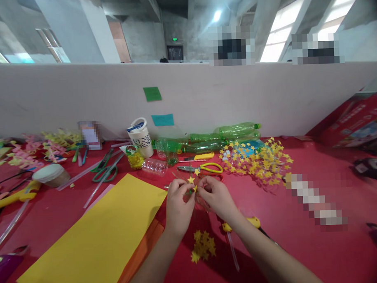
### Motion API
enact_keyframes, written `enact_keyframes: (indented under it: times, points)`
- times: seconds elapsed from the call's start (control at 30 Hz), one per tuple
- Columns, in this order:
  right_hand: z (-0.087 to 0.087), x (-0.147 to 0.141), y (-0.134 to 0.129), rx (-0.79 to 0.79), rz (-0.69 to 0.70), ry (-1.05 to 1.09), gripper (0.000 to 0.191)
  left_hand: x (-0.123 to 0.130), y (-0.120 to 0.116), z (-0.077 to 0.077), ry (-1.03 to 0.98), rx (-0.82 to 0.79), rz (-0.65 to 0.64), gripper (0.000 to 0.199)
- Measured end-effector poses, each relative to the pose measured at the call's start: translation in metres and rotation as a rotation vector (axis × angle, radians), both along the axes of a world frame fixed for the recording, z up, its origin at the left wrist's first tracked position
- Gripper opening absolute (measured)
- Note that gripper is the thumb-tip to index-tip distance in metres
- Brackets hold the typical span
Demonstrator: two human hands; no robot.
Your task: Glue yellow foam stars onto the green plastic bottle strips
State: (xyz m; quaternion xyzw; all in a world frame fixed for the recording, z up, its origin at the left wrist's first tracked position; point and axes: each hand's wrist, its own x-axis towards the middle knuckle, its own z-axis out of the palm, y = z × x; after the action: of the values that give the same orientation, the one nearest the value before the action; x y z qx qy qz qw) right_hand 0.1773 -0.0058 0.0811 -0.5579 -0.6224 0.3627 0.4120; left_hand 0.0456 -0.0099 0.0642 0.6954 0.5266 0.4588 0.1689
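"Where's the star strand [191, 180]?"

"Between the hands, well in from the far edge of the table [303, 240]."

"Held how?"

"Left hand [180, 203] and right hand [215, 196] pinch it, fingertips nearly closed, probably because it's tiny; their exact grip is hard to see. Forearms [155, 256] slant inward."

"And the loose stars [203, 246]?"

"Between the forearms, presumably for easy reach."

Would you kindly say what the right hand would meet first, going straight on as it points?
The right hand would probably meet the small yellow star between the hands, then the left hand; depth there is unclear.
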Motion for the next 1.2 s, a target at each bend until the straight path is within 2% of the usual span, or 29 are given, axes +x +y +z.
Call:
enact_keyframes:
  times: [0.67, 0.8, 0.97, 1.2]
  points:
    - [-0.004, 0.0, -0.001, 0.077, -0.042, -0.102, 0.011, 0.001, -0.001, 0.002, -0.069, -0.073, -0.036, 0.015]
    - [0.009, 0.005, -0.004, 0.086, -0.041, -0.05, 0.013, 0.0, 0.0, 0.002, -0.01, -0.034, -0.017, 0.013]
    - [0.018, 0.02, -0.002, 0.148, -0.12, -0.012, 0.013, -0.002, 0.001, 0.005, 0.161, 0.053, 0.047, 0.015]
    - [0.02, 0.036, 0.002, 0.24, -0.152, -0.198, 0.01, -0.006, -0.001, 0.01, 0.258, 0.129, 0.062, 0.013]
